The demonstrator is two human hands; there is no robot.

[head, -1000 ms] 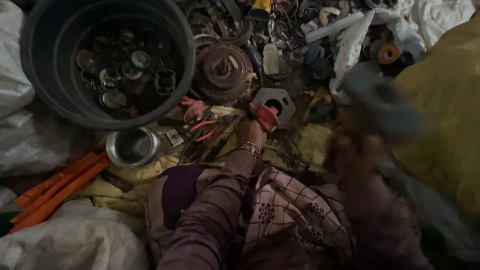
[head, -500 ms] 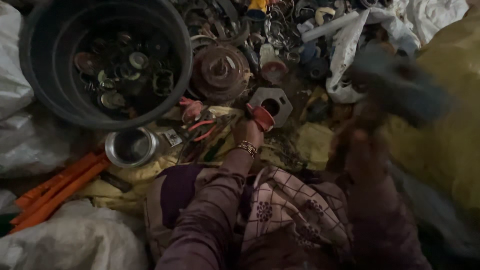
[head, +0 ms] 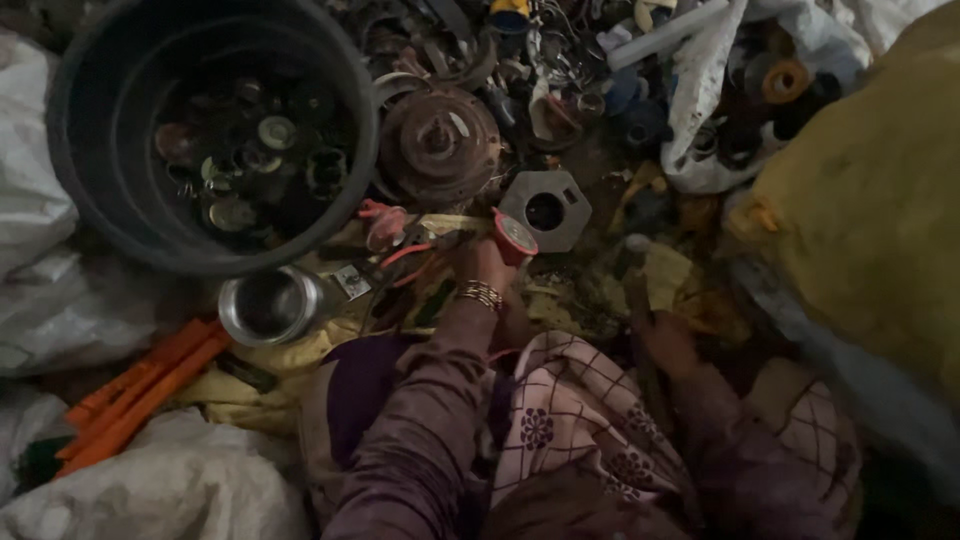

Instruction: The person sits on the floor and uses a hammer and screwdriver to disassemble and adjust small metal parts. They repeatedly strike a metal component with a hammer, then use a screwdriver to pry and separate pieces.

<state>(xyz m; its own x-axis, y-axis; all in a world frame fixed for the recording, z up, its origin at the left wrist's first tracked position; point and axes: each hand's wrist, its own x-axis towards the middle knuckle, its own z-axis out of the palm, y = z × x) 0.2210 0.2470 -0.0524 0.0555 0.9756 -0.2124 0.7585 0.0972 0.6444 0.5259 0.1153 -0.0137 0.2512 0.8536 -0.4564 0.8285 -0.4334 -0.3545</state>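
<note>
Landmark: I am taking the black bucket (head: 70,190) at upper left as my reference; it is holding a dark heap of small round metal parts.
Yellow sack: I am seeing a big yellow sack (head: 870,220) lying far to the right of the bucket, filling the right edge.
White sacks: crumpled white sacks (head: 150,490) are lying below and to the left of the bucket.
Rusty disc: a round rusty motor part (head: 438,142) is sitting just right of the bucket, touching its rim or nearly so.
Orange strips: long orange strips (head: 140,395) are lying below the bucket, slanting down to the left.
Steel cup: a shiny steel cup (head: 268,306) is lying just under the bucket's lower rim.
Grey plate: a grey six-sided metal plate with a round hole (head: 547,208) is resting right of the bucket, beyond the rusty disc.
Right hand: my right hand (head: 668,345) is staying low, well right of the bucket, its grip clenched around a hammer handle (head: 640,320) standing nearly upright; the head is blurred.
Left hand: my left hand (head: 480,265), bangle at the wrist, is reaching out right of the bucket, below the disc; its grip is grasping a small red round part (head: 513,237) just beside the grey plate.
</note>
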